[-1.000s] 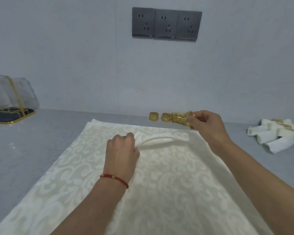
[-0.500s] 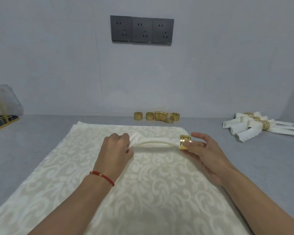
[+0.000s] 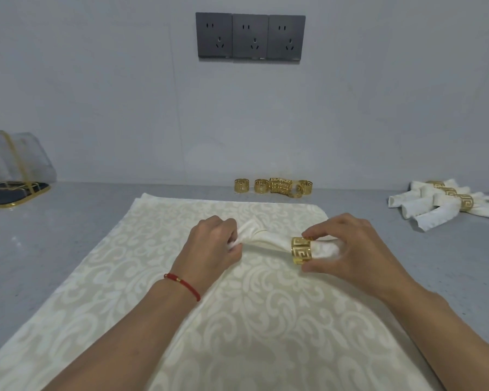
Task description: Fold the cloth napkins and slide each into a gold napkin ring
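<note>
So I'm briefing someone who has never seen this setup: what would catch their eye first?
Probably the gold napkin ring at the centre, pinched by the right hand with the rolled white napkin threaded through it while the left hand grips the other end. Next, the row of spare gold rings by the wall, and the finished napkins piled at far right.

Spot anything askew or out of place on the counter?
Mostly tidy. Among the spare gold napkin rings by the wall, one ring lies tipped against its neighbours while the others stand upright. No spills or damage visible.
</note>
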A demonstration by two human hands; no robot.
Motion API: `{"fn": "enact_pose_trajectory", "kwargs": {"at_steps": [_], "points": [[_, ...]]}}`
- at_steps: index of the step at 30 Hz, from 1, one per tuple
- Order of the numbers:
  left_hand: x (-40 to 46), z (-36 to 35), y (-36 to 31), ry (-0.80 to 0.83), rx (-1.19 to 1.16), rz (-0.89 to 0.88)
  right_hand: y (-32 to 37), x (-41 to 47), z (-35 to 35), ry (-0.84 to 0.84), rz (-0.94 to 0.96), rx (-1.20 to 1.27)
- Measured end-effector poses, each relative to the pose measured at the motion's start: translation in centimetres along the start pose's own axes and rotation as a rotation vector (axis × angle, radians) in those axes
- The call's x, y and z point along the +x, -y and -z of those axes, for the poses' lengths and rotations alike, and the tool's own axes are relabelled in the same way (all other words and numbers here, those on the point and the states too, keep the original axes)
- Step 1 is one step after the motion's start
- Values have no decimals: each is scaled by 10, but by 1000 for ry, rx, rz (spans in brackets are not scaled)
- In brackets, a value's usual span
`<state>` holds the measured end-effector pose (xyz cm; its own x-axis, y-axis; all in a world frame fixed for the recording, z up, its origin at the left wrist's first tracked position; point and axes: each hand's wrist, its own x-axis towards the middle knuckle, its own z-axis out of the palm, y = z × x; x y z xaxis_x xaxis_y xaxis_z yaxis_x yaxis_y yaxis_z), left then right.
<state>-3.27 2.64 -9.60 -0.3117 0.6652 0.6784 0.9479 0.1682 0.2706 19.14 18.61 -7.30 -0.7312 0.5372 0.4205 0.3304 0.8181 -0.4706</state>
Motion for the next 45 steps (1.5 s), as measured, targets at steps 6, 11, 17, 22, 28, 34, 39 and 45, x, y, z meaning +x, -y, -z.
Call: {"fn": "enact_pose_trajectory", "kwargs": {"at_steps": [6, 11, 17, 22, 28, 34, 39, 45], "points": [[-1, 0, -2, 30, -5, 7, -1, -2, -1, -15, 96, -301], [-2, 1, -1, 32, 10, 19, 4, -4, 0, -76, 140, -260], [-3, -3, -1, 72, 74, 2, 17, -1, 3, -290, 380, -511], [-4, -4, -3, 72, 65, -23, 9, -1, -4, -182, 320, -512], [-4, -3, -22, 21, 48, -192, 34, -1, -17, -109, 142, -179], [-4, -7, -20, -45, 16, -208, 37, 1, -30, -133, -59, 166], [-3, -5, -24, -79, 29, -221, 42, 2, -26, -117, -123, 173], [-1, -7, -19, -71, 42, -180, 44, -1, -24, 16, -130, 322]]}}
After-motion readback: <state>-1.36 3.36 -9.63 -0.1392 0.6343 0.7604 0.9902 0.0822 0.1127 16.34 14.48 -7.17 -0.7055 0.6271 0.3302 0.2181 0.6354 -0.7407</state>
